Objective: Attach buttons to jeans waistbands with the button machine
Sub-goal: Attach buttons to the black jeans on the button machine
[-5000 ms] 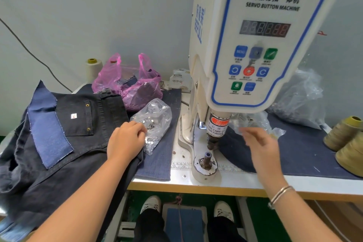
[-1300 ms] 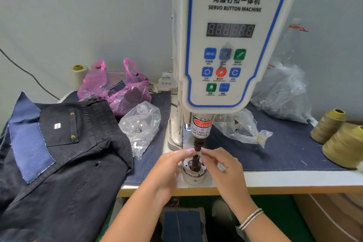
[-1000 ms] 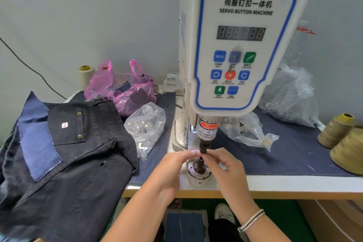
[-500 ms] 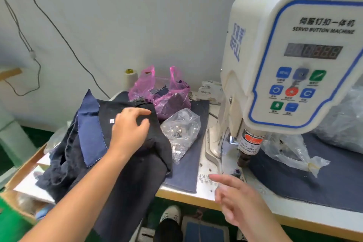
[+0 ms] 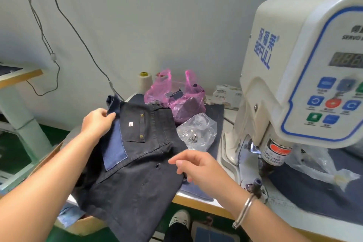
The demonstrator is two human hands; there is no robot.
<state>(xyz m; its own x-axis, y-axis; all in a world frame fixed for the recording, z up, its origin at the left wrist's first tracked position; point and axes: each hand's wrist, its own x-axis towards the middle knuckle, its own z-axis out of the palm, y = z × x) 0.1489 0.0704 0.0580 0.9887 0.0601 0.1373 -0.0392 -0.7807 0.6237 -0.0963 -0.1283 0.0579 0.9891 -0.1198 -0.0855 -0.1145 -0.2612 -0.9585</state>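
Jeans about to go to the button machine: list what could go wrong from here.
1. The jeans hang over the table edge; the left hand grips only a corner, so they may slide off.
2. Dragging them right could sweep the clear bag of buttons beside them.
3. The right hand is near the lower die; fingers could stray under the punch.

Head view, downward, close over jeans (image 5: 137,163)

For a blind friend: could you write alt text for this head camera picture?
A person's left hand grips the edge of dark jeans on a table, the right hand open above them. A white button machine stands at right, with a clear bag of buttons between.
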